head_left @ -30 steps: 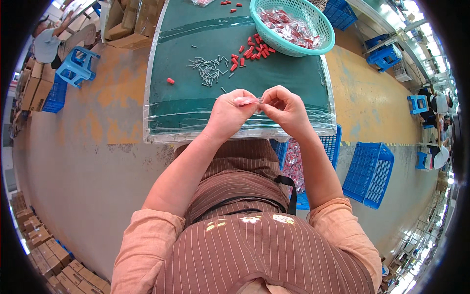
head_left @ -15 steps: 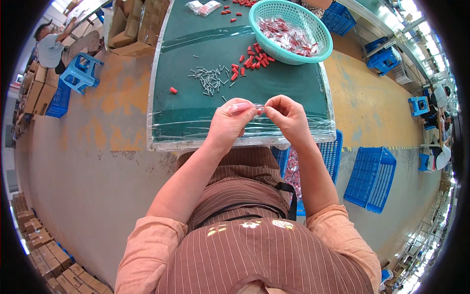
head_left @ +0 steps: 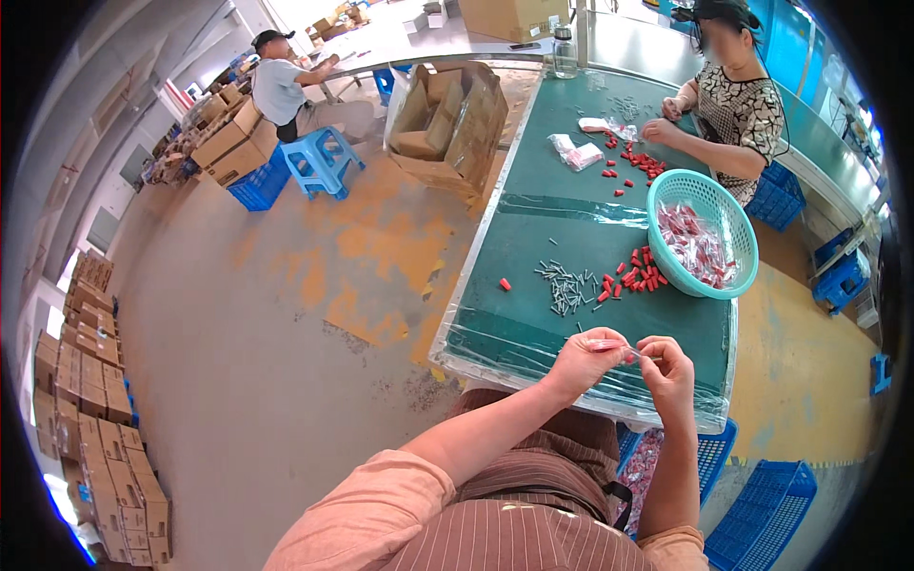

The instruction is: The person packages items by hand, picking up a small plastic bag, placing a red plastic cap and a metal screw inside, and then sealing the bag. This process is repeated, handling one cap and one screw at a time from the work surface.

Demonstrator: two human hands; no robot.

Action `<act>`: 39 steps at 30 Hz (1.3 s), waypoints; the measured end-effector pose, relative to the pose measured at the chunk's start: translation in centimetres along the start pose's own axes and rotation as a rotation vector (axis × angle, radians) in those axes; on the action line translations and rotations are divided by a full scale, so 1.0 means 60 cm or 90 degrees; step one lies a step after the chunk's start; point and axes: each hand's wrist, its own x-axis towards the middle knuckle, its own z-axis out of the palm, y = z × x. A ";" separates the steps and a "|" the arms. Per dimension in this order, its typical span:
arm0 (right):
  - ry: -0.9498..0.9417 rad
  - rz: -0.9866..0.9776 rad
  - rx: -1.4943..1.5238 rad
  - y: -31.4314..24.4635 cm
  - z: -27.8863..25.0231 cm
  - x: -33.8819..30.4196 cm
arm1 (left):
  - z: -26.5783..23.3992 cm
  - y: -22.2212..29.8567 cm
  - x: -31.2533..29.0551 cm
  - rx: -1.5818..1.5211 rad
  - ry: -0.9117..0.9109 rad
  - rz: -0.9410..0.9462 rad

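My left hand [head_left: 588, 364] and my right hand [head_left: 668, 374] meet above the near end of a green-topped table [head_left: 533, 228]. Both pinch a small clear plastic bag with red on it [head_left: 630, 356], one at each side; what lies inside is mostly hidden by my fingers. Just beyond my hands lies a loose heap of small grey screws [head_left: 567, 289]. To its right are several red plastic caps [head_left: 649, 278], and a single red cap [head_left: 505, 284] lies apart at the left. A turquoise basket [head_left: 748, 238] holds many filled clear bags with red pieces.
Across the table a person [head_left: 733, 124] works with both hands near more red caps and bags [head_left: 575, 152]. Cardboard boxes [head_left: 447, 124] and a blue stool [head_left: 320, 160] stand left of the table. Blue crates [head_left: 762, 514] sit at the lower right. Another person [head_left: 281, 90] sits farther back.
The view has swung up and to the left, bringing the person across the table into sight. Both hands stay together, still pinching the bag.
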 end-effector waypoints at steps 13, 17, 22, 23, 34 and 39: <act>0.005 0.003 0.153 -0.001 0.003 -0.012 | 0.020 0.004 -0.004 0.017 -0.024 -0.008; 0.038 -0.027 0.162 0.002 -0.006 -0.030 | 0.031 -0.010 -0.007 0.008 -0.054 0.019; 0.019 -0.012 0.095 0.001 -0.009 -0.031 | 0.022 -0.002 -0.008 0.119 -0.024 -0.067; 0.027 -0.008 0.104 0.004 -0.016 -0.039 | 0.029 0.008 -0.009 0.090 -0.024 -0.145; 0.266 0.116 -0.172 -0.069 -0.216 -0.192 | 0.015 -0.026 -0.007 -0.319 -0.209 -0.313; 0.137 0.041 -0.088 -0.036 -0.097 -0.136 | 0.036 -0.033 -0.011 -0.282 -0.218 -0.332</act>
